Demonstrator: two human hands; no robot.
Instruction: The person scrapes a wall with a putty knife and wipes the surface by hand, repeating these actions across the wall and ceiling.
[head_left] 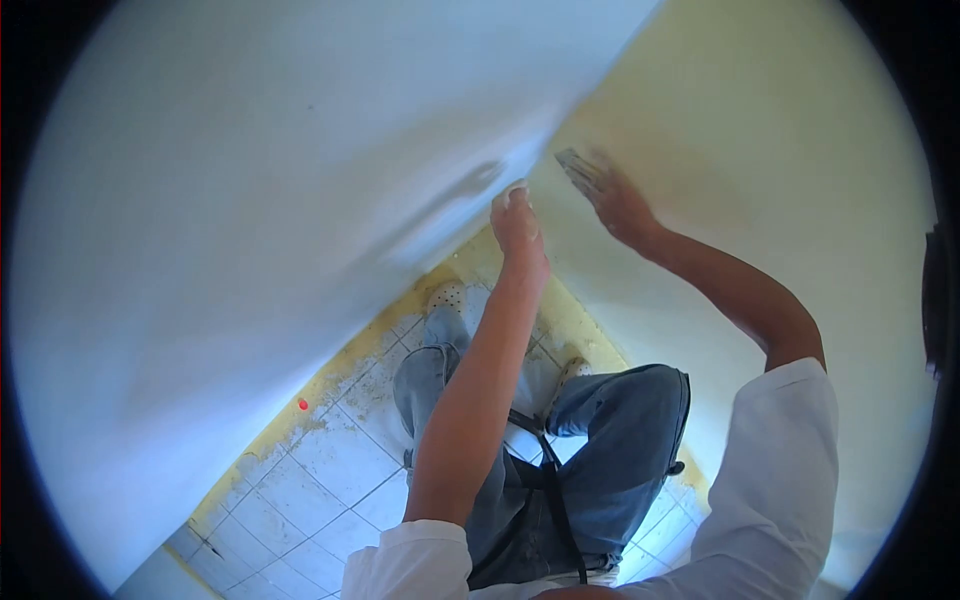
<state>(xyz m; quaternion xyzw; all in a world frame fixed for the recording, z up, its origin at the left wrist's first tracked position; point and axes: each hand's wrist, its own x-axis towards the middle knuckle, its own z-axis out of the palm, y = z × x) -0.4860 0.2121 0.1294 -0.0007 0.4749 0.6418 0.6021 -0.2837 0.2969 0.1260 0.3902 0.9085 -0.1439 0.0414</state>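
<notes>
My right hand [622,208] is at the right wall, close to the inside corner. Its fingers are closed on a flat, grey, smeared putty knife [578,170], with the blade end against the wall surface and pointing at the corner. My left hand [517,225] is closed just left of it, in front of the corner line. A whitish lump [516,190] shows at its fingertips; I cannot tell what it is.
A smooth pale left wall [260,200] and a cream right wall [760,120] meet at the corner. Below are dirty white floor tiles [350,455] with a yellowish strip [345,360] along the wall. A small red spot [303,404] lies there. My bent legs [620,430] are close to the walls.
</notes>
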